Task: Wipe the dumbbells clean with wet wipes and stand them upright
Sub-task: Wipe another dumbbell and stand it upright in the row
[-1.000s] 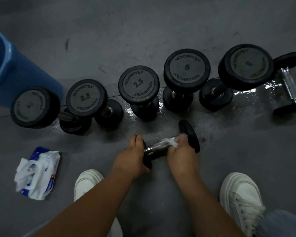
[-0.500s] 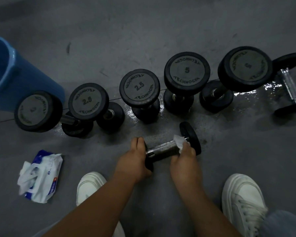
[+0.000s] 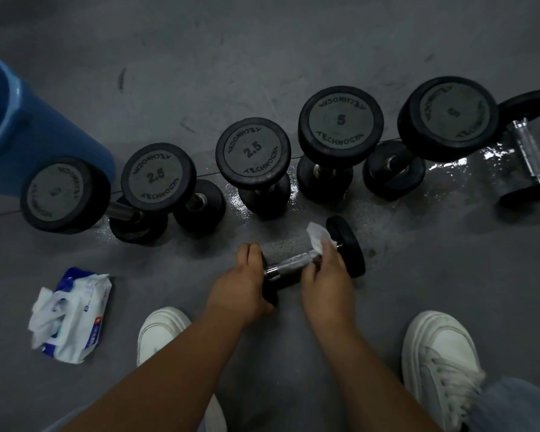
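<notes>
One view, head camera. Small dumbbell [image 3: 296, 267] lies on floor [image 3: 434, 275], near centre, long axis near-left to far-right. Left grip [image 3: 240, 282] curls round near-left head. Right grip [image 3: 328, 275] pinches wet wipe [image 3: 317, 238] on handle's far-right end, just beside far head. Upright dumbbells [image 3: 340, 123] behind read "TECHNOGY…", "2.5", "5". Wipe pack [image 3: 72, 313] print unreadable.

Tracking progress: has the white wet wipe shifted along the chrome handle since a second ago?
Yes: the white wet wipe slid toward the dumbbell's right black rubber head.
</notes>
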The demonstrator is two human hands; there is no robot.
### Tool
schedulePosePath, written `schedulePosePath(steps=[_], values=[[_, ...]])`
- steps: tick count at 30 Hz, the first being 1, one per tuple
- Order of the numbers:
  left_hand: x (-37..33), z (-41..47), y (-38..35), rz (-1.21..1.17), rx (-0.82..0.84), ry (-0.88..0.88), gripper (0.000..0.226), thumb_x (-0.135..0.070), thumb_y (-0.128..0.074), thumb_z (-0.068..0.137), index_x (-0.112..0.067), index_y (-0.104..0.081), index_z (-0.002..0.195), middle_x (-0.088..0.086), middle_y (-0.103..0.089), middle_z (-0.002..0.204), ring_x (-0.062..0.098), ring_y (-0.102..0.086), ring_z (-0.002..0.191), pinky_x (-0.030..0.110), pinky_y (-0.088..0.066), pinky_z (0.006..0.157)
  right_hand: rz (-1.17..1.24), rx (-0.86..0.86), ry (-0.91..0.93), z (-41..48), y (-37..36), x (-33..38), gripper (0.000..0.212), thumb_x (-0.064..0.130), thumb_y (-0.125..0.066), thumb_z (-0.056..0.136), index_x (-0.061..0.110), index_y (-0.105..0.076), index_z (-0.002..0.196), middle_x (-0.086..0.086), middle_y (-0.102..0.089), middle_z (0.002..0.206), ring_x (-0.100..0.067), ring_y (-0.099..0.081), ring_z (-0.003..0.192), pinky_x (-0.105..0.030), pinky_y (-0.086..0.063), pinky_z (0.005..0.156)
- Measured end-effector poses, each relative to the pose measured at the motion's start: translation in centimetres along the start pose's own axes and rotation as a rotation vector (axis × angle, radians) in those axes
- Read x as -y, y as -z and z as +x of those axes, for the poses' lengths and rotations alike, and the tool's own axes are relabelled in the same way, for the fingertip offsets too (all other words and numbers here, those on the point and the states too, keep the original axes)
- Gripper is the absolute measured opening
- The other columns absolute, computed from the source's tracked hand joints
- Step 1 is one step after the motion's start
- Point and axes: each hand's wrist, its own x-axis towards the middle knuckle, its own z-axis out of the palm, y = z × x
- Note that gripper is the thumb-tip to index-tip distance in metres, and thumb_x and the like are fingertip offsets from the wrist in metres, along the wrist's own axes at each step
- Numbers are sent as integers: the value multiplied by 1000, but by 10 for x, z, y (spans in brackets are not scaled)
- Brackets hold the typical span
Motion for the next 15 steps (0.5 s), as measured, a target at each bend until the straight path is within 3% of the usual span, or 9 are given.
schedulePosePath(steps=[4,8,10,13,15], values=[[-2,-1,2,-3,3,-4,101,-38,-83,63,-18,-21,141,-1,-23,146,30,-64,100,37,-48,73,128,-34,-173,-14,4,-12,51,1,-49,88,13,-47,138,-12,-55,131,-25,-56,116,-18,-36,88],[0,0,1,-7,-6,-9,98,-38,-83,62,-18,-25,139,-1,-28,144,29,-65,96,34,-47,70,39,-22,-13,-20,0,-2,58,5,-50,87,12,-39,143,-9,-46,138,-22,-49,122,-14,-32,88],[0,0,-1,-11,-5,-6,101,-38,-83,62,-17,-23,141,-1,-26,145,30,-65,96,34,-48,71,107,-31,-53,-2,-4,4,54,5,-50,87,10,-42,140,-10,-48,137,-22,-49,121,-12,-31,89],[0,1,-1,-17,0,-14,103,-39,-83,62,-17,-22,142,-1,-25,146,30,-65,96,35,-49,71,227,-27,-329,-1,-3,-2,28,11,-52,89,11,-60,116,-12,-64,112,-28,-60,105,-26,-45,85],[0,1,1,-17,-1,-21,99,-41,-81,66,-16,-22,142,0,-26,145,31,-65,98,36,-48,72,183,173,-300,-22,-7,2,12,17,-55,91,14,-64,99,-8,-68,93,-24,-63,88,-31,-48,73]])
